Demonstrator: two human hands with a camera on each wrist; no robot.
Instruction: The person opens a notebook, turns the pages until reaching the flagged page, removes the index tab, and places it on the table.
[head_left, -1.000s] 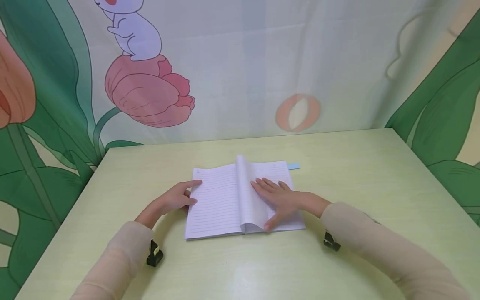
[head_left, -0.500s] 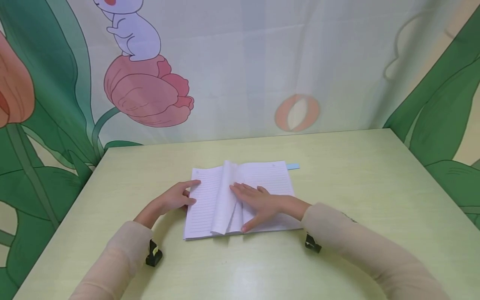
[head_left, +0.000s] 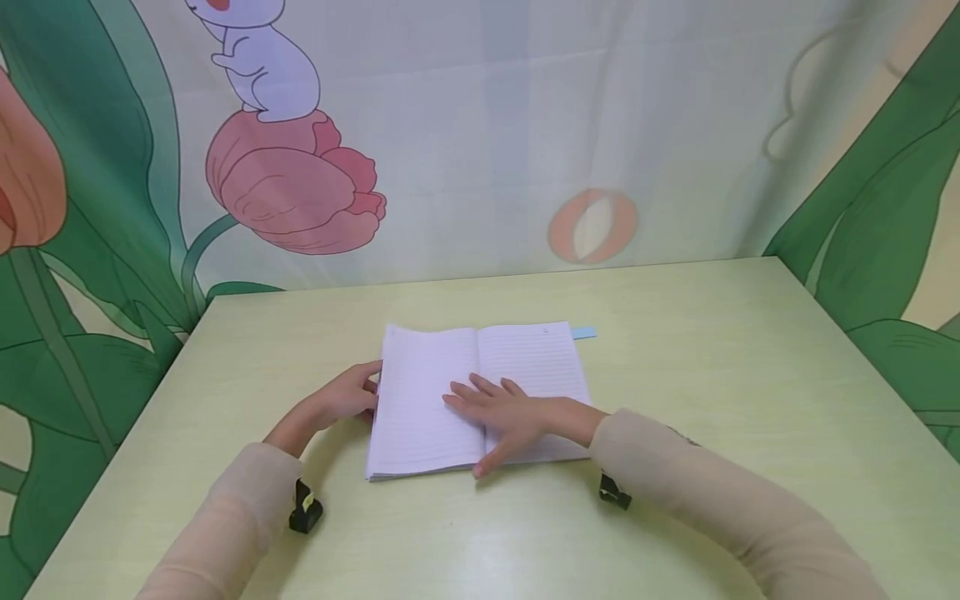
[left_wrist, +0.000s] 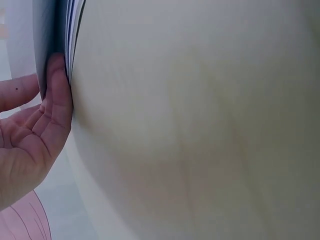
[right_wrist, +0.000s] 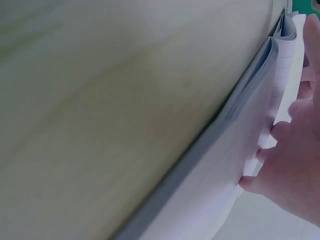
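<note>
An open notebook (head_left: pixel 420 433) with ruled white pages lies flat on the table, its middle fold under my right hand. At its left edge my left hand (head_left: pixel 347 396) pinches the pages, and a turned leaf covers the fingertips. The left wrist view shows the left hand (left_wrist: pixel 37 122) with fingers beneath a layer of pages (left_wrist: pixel 44 30) and the thumb on the other side. My right hand (head_left: pixel 506 414) rests across the fold with spread, straight fingers. In the right wrist view the right hand (right_wrist: pixel 295 145) touches the page surface (right_wrist: pixel 220 160) with its fingertips.
A light blue tab (head_left: pixel 584 332) sticks out at the notebook's upper right. The pale table (head_left: pixel 675 333) ends at a curtain (head_left: pixel 465 167) with a printed rabbit and flowers. Black wrist mounts (head_left: pixel 305 507) hang below both sleeves.
The curled leaf has gone over from the middle to the left and now lies on the left page, over the left fingertips. My right hand moved left with it. The left hand stayed.
</note>
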